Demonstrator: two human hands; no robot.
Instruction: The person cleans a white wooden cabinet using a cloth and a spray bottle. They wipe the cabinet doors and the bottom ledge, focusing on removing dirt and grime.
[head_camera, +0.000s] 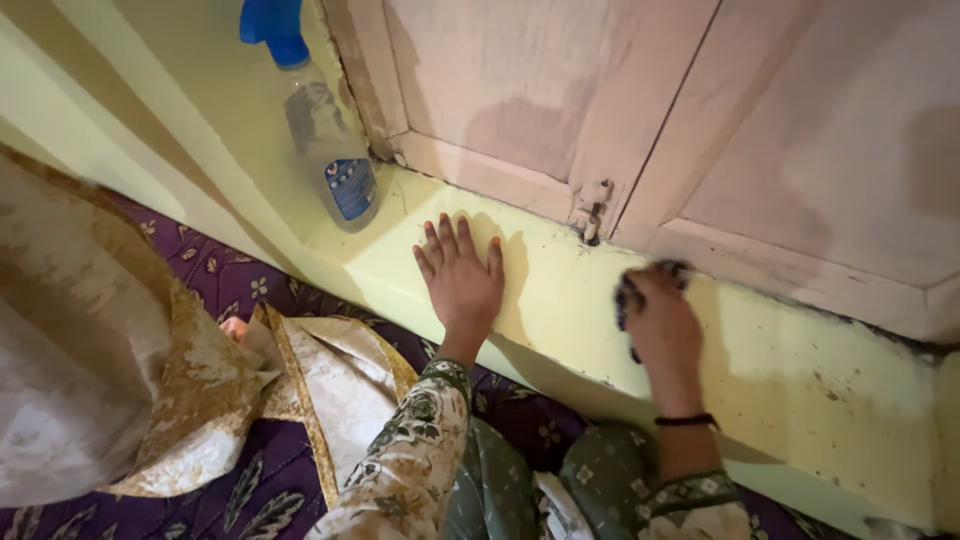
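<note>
My left hand (461, 275) lies flat, fingers spread, on a pale yellow-green window ledge (560, 300). My right hand (660, 325) is closed on a dark cloth (632, 292), pressed against the ledge just below the frame of the wooden shutters (640, 110). A black band circles my right wrist. Both sleeves carry a green floral print. A clear spray bottle (325, 140) with a blue nozzle stands at the ledge's left corner, left of my left hand.
A small metal latch (592, 212) sits where the two shutters meet, between my hands. A cream and gold curtain (110, 370) hangs bunched at the left over a purple patterned cover (250, 480). Dirt marks spot the ledge at the right.
</note>
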